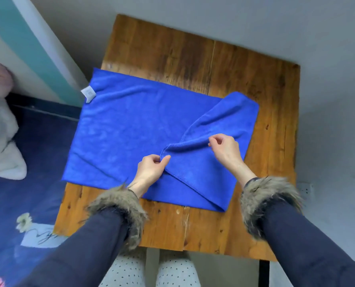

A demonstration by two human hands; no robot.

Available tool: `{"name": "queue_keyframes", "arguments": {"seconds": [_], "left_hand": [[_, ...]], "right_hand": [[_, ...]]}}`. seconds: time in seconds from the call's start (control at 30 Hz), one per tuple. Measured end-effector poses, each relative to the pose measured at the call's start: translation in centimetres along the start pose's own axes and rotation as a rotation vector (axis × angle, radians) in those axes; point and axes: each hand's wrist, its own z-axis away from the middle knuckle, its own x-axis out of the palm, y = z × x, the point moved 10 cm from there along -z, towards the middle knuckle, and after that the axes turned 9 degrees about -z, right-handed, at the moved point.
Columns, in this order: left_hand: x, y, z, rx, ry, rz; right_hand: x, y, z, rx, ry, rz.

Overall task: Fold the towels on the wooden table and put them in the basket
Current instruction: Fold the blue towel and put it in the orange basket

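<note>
A blue towel point(131, 129) lay spread over the wooden table point(193, 54), covering most of its middle and hanging a little past the left edge. A small white tag point(88, 93) stuck out from the towel's far left edge. The right part of the towel was turned over toward the left, so a flap lay on top of the flat layer, with its hemmed edge curving from the far right corner down to the near middle.

The left hand point(150, 169) pinched the lifted corner of that flap between thumb and fingers, near the middle of the towel's near side. The right hand point(224, 149) pinched the same flap along its raised fold, a little to the right and farther away, with its other fingers loosely curled. Both hands were close together above the towel, and the cloth between them formed a soft ridge.

Both arms wore dark sleeves with furry cuffs point(118, 206). Below the near edge of the table, the person's legs in dotted white trousers point(172, 272) showed. To the left stood a bed with a dark blue flowered cover point(27, 204), and a white fluffy heap point(0, 146) lay on it. No basket was in view, and the far half of the table showed bare wood.
</note>
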Motion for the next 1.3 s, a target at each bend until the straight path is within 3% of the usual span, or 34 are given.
{"name": "queue_keyframes", "arguments": {"seconds": [0.17, 0.47, 0.57, 0.8, 1.07, 1.2, 1.3], "left_hand": [[-0.2, 1.2, -0.9, 0.019, 0.074, -0.183], [0.2, -0.2, -2.3, -0.011, 0.031, -0.068], [0.4, -0.8, -2.5, -0.007, 0.061, -0.041], [-0.2, -1.0, -1.1, -0.007, 0.065, 0.019], [-1.1, 2.3, 4.0, 0.067, -0.097, 0.237], [-2.5, 4.5, 7.0, 0.203, -0.196, 0.279], [-5.1, 4.3, 9.0, 0.269, -0.190, 0.447]], "right_hand": [[-4.8, -2.4, -6.1, -0.117, 0.140, 0.181], [-6.8, -4.9, -13.2, -0.142, 0.123, 0.579], [-7.5, -5.0, -13.9, -0.136, 0.142, 0.529], [-7.8, -5.6, -12.5, -0.112, -0.021, 0.072], [-6.3, -8.2, -8.0, -0.153, -0.200, 0.296], [-6.1, -11.9, -5.8, -0.290, -0.181, 0.261], [-5.7, -15.0, -4.0, -0.423, -0.180, 0.273]]}}
